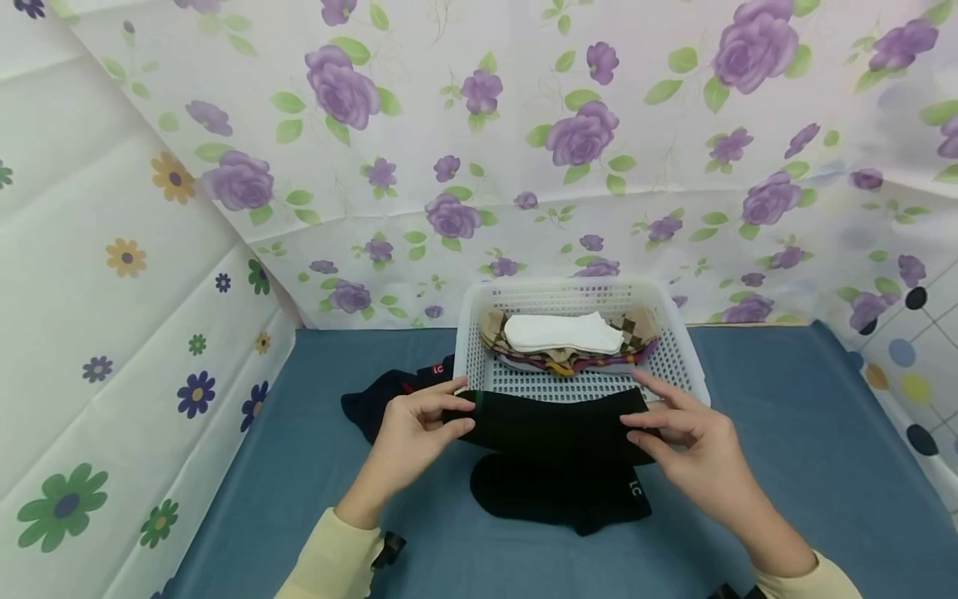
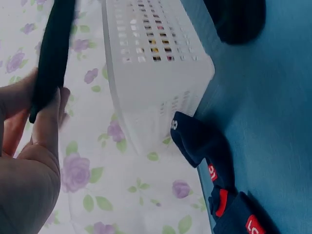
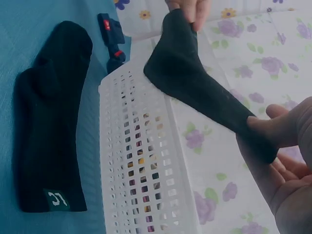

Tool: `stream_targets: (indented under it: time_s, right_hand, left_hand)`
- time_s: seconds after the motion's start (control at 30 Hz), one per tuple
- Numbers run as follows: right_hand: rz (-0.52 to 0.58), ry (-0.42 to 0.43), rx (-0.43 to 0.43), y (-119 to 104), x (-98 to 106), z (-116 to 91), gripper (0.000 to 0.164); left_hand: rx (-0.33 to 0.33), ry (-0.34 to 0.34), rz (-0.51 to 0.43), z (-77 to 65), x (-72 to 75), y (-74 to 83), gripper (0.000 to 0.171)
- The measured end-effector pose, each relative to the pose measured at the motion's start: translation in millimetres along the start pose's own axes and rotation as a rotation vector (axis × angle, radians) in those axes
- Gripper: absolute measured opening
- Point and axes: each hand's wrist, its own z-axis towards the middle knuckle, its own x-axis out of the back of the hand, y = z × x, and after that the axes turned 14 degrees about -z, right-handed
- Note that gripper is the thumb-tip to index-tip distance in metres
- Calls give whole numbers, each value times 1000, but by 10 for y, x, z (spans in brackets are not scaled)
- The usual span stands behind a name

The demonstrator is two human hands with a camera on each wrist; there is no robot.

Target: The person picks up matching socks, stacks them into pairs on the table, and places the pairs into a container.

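Note:
A dark sock [image 1: 550,423] is stretched sideways between both hands, in front of a white basket [image 1: 696,378]. My left hand [image 1: 419,423] pinches one end between thumb and fingers; the left wrist view shows that sock [image 2: 54,53] edge-on. My right hand [image 1: 692,437] pinches the other end. Seen from the right wrist, the held sock [image 3: 195,80] hangs above the basket's near rim, its heel bend toward the left hand. Below it, a second dark sock [image 1: 554,499] with white LC letters lies flat on the blue cloth.
Inside the basket lie several folded socks, a white one [image 1: 561,333] on top of patterned ones [image 1: 639,329]. Navy socks with red labels [image 1: 370,403] lie left of the basket on the blue cloth [image 1: 299,499]. A floral sheet [image 1: 524,166] hangs behind.

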Motion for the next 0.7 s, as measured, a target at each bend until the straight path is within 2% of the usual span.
stream_targets:
  time_s: [0.17, 0.3, 0.4, 0.57, 0.7]
  right_hand:
    - [-111, 17, -1, -21, 10, -16, 34]
    - [-132, -2, 8, 2, 11, -29, 38]
    - [-153, -8, -2, 31, 8, -54, 40]
    - [-196, -30, -37, 56, 19, -80, 39]
    - [-199, -102, -80, 63, 33, -92, 38]
  left_hand:
    - [-41, 26, 68, -34, -43, -10, 18]
    - [-95, 25, 173, -57, -76, -3, 20]
    - [-115, 29, 212, -80, -105, -16, 21]
    - [-127, 39, 201, -101, -134, -36, 19]
    - [-123, 45, 169, -117, -165, -25, 17]
